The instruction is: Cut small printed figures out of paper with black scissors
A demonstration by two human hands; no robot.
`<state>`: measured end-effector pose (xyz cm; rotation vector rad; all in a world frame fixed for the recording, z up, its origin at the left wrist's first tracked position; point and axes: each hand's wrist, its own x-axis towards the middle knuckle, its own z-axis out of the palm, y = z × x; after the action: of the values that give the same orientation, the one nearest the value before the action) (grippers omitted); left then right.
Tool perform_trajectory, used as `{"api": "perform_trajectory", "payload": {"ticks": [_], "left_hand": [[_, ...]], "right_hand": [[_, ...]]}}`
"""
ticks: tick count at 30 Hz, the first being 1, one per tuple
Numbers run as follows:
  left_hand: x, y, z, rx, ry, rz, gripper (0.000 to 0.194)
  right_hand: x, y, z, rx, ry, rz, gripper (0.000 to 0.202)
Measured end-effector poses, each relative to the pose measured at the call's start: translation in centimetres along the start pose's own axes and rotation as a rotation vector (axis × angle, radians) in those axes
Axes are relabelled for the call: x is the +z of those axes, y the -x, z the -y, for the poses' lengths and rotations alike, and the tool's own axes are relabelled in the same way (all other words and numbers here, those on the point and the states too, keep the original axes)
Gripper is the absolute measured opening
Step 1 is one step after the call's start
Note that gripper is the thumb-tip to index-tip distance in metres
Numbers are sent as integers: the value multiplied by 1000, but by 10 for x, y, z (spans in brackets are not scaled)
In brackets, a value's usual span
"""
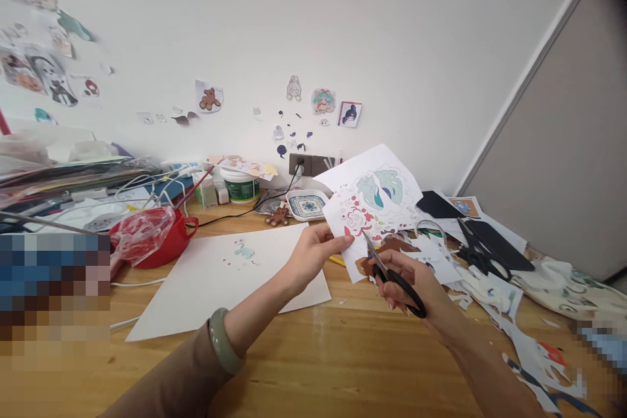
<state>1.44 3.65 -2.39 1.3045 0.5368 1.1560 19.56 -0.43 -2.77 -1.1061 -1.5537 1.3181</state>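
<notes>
My left hand [316,249] pinches the lower left edge of a printed paper sheet [375,192], which is tilted up above the table. Teal hair-like shapes and many small red, pink and green pieces are printed on it. In my right hand [406,274] is a pair of black-handled scissors [399,281], fingers through the loops. The blades point up and left, at the sheet's lower part beside the red shapes; whether they touch the paper I cannot tell. A large white sheet [196,281] lies under my left forearm, with a small teal cutout [243,249] and tiny bits on it.
A red pot [161,245] with plastic wrap stands at the left, near a white-green tub [240,186] and a patterned dish [307,204]. Paper scraps [519,333], more black scissors [482,251] and a blue-handled pair [563,400] lie at the right. Cutouts hang on the wall.
</notes>
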Motion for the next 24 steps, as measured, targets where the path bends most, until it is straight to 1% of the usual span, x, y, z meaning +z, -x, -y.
{"api": "perform_trajectory", "payload": {"ticks": [4,13,20,24], "left_hand": [[-4,-1,-2,0,-54,21,20],[-10,-3,-6,24,-194,43,22],[-13,-3,-13,38,-325,58,20],[-13,-3,-16,44,-374,58,21]], "right_hand": [[2,1,3,15,-19,-12,38],[2,1,4,45,6,-25,35],[0,2,2,44,33,12,32],[0,2,1,53,43,4,31]]}}
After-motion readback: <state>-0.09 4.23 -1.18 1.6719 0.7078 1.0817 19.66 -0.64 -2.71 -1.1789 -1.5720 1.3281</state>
